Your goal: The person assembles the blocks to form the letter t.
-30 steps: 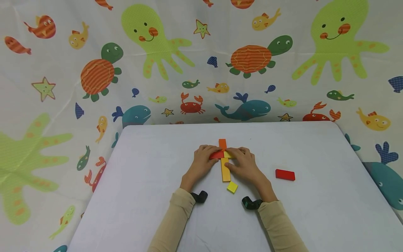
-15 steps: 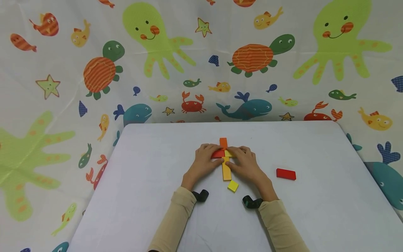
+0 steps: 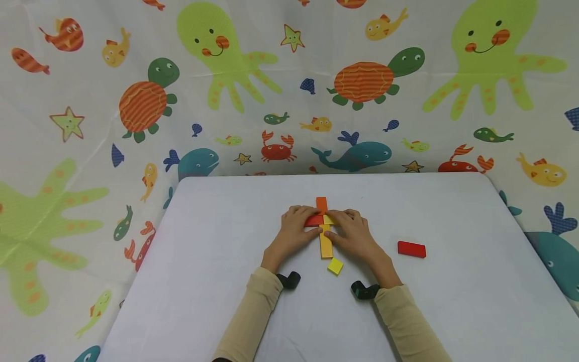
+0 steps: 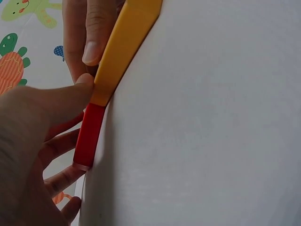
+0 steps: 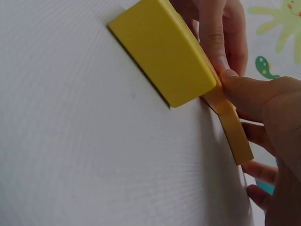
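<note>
Wooden blocks form a cross on the white table. An orange block (image 3: 321, 203) points away at the top. A red block (image 3: 314, 220) makes the left arm, a yellow block (image 3: 328, 219) the right, and a long amber block (image 3: 326, 247) the stem. My left hand (image 3: 295, 230) grips the red block, fingers on its far side, thumb against the amber block. My right hand (image 3: 354, 234) holds the yellow block likewise, its thumb (image 5: 242, 89) near the amber block. Fingers partly cover both arm blocks in the head view.
A small yellow block (image 3: 335, 266) lies askew near the stem's lower end. Off to the right is a loose red block (image 3: 411, 249). The white table (image 3: 217, 241) ends at a cloth (image 3: 253, 30) printed with sea animals.
My left thumb has shifted right and down a little onto the amber block's top end. Both hands otherwise stay around the cross, and the whole view has shifted slightly.
</note>
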Motion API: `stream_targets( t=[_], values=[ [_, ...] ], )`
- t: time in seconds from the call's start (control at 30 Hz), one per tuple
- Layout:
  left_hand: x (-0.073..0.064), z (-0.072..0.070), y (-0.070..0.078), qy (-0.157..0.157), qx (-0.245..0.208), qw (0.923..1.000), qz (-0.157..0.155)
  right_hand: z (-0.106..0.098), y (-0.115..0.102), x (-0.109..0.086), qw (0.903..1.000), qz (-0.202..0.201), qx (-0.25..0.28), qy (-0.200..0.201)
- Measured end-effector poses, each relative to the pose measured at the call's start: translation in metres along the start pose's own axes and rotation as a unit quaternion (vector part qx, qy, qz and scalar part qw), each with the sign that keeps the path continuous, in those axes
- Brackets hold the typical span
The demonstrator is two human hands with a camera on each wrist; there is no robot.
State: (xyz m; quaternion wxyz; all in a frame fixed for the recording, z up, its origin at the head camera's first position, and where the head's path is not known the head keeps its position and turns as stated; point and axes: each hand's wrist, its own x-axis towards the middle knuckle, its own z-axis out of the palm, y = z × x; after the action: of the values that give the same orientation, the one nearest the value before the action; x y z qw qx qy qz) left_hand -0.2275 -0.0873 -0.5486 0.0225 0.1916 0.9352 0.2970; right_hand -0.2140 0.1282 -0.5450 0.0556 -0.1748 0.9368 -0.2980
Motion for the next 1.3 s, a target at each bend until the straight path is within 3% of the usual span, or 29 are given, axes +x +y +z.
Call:
stream_targets(
  t=[0.5,0.73,1.03,1.3],
  values=[
    [0.000,0.001,0.000,-0.002,-0.001,1.0000,-0.004,0.000,0.000,-0.001,1.0000,0.000,-0.006,0.001],
    [0.000,0.001,0.001,0.000,0.002,1.0000,-0.005,-0.005,0.000,-0.009,0.9997,-0.013,-0.001,0.021],
    [0.001,0.001,0.001,0.001,0.006,1.0000,-0.006,-0.015,-0.004,-0.033,0.9981,-0.017,0.006,0.058],
    [0.002,0.003,-0.002,-0.002,0.010,0.9999,-0.012,-0.020,-0.010,-0.060,0.9985,0.000,0.043,0.033]
  ],
)
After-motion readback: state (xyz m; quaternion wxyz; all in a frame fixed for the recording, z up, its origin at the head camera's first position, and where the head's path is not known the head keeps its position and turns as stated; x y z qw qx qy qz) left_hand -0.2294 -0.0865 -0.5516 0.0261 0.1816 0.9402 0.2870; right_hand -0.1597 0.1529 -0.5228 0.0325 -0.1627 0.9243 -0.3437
